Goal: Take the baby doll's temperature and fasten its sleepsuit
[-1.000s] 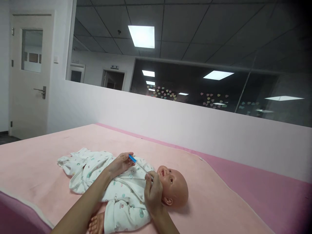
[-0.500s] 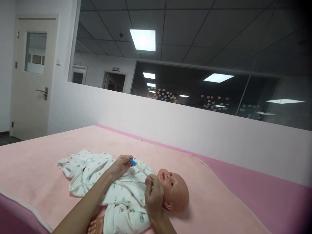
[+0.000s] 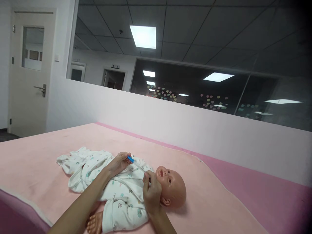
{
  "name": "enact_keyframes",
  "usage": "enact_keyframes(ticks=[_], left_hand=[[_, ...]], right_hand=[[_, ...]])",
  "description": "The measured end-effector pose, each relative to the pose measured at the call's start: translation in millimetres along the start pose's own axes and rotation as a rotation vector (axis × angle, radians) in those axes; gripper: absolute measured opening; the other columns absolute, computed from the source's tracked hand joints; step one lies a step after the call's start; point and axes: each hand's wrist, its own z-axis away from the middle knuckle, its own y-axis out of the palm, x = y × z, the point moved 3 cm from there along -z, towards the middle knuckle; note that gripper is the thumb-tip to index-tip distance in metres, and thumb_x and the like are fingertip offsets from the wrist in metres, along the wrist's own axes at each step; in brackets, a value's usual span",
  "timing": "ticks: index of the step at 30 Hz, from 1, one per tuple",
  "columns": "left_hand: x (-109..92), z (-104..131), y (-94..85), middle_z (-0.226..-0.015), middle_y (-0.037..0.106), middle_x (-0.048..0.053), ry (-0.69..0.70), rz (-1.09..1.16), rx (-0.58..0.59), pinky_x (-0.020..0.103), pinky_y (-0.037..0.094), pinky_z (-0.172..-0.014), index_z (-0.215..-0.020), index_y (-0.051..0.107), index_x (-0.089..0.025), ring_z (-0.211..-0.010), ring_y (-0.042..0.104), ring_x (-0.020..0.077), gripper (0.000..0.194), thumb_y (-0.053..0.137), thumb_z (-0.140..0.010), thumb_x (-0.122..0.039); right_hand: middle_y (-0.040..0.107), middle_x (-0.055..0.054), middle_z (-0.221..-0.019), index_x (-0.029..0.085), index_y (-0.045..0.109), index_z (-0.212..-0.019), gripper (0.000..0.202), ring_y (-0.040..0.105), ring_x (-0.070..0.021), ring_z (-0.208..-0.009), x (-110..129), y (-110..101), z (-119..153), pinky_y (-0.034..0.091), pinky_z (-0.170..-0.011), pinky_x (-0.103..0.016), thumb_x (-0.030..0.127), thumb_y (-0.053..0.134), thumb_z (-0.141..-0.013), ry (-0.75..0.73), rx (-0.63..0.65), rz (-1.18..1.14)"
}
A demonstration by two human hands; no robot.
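A baby doll (image 3: pixel 174 188) in a white patterned outfit (image 3: pixel 124 201) lies on its back, head to the right. Above its chest I hold a thin, clear stick with a blue end, which looks like a thermometer (image 3: pixel 138 165). The fingers of my left hand (image 3: pixel 120 162) pinch its blue end. My right hand (image 3: pixel 152 191), beside the doll's face, is closed around the other end, whose tip is hidden by the fingers. One doll hand (image 3: pixel 95 223) sticks out of a sleeve near my left forearm.
The doll lies on a pink padded mat (image 3: pixel 207 201) with a darker pink border (image 3: pixel 268 182). Behind the mat runs a low white wall (image 3: pixel 170 120) topped by a large window (image 3: pixel 195 81). A closed door (image 3: pixel 30 97) stands at the far left.
The view has shifted slightly, so the doll and both hands appear a little higher and further left. Both hands keep their hold on the thermometer.
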Motion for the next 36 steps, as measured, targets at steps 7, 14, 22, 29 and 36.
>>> enact_keyframes(ticks=[7,14,22,29,36], left_hand=[[-0.1,-0.1,-1.2,-0.055,0.051,0.000,-0.008,0.001,-0.041,0.023,0.040,-0.061,-0.063,0.065,-0.011,-0.056,0.045,0.0094,0.020,0.076,-0.058,-0.027],[-2.0,0.3,-2.3,-0.056,0.044,-0.003,-0.005,0.033,0.053,0.021,0.037,-0.058,-0.058,0.060,-0.013,-0.057,0.041,0.0092,0.024,0.076,-0.059,-0.031],[-3.3,3.8,9.6,-0.055,0.034,-0.005,-0.046,0.012,0.148,0.024,0.036,-0.059,-0.051,0.048,-0.014,-0.053,0.036,0.0097,0.039,0.076,-0.058,-0.041],[0.1,3.1,8.7,-0.053,0.031,-0.005,-0.066,-0.026,0.174,0.025,0.037,-0.059,-0.047,0.041,-0.015,-0.051,0.033,0.0089,0.044,0.072,-0.063,-0.041],[-1.6,2.8,4.9,-0.058,0.044,-0.003,-0.022,-0.032,0.119,0.021,0.036,-0.056,-0.055,0.058,-0.012,-0.056,0.043,0.0080,0.029,0.080,-0.054,-0.029]], right_hand=[[0.053,0.001,-0.058,0.018,0.051,-0.078,0.014,0.049,-0.0098,-0.049,0.4,-0.2,-0.4,0.038,-0.048,-0.021,0.019,0.039,-0.086,0.016,0.018,-0.025],[0.048,0.003,-0.054,0.019,0.048,-0.071,0.020,0.044,-0.0085,-0.046,5.4,-2.4,-2.0,0.033,-0.047,-0.020,0.017,0.036,-0.087,-0.016,0.086,-0.071],[0.039,0.004,-0.047,0.020,0.037,-0.057,0.032,0.036,-0.0088,-0.043,4.8,-0.3,2.6,0.025,-0.046,-0.024,0.019,0.034,-0.089,-0.119,0.120,-0.023],[0.031,0.005,-0.045,0.021,0.026,-0.053,0.036,0.030,-0.0087,-0.042,9.1,-2.2,0.7,0.020,-0.046,-0.027,0.019,0.037,-0.087,-0.200,0.092,-0.038],[0.049,0.001,-0.060,0.019,0.044,-0.075,0.015,0.044,-0.0099,-0.050,1.5,-5.0,-0.9,0.034,-0.047,-0.022,0.017,0.035,-0.087,-0.029,-0.004,-0.042]])
